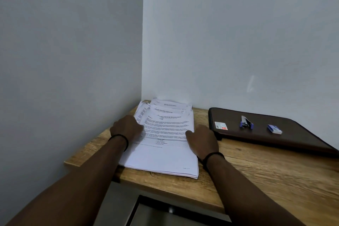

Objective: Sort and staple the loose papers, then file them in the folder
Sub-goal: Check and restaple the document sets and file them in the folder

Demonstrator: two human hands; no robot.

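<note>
Resting in a white-walled corner, the wooden desk (256, 180) bears papers (165, 152) under both hands' loosely spread fingers (189, 133).

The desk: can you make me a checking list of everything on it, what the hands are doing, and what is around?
Surface: wooden desk, set in a wall corner.
Job's things: loose papers in a messy fanned stack at the left; brown folder lying closed at the right; stapler resting on the folder.
Clutter: small blue box and a sticker label on the folder.
Grips: left hand rests on the stack's left edge; right hand rests on its right edge; neither lifts a sheet.
Cables: nothing seen.
Surroundings: plain white walls; dark wristbands on both wrists.
</note>
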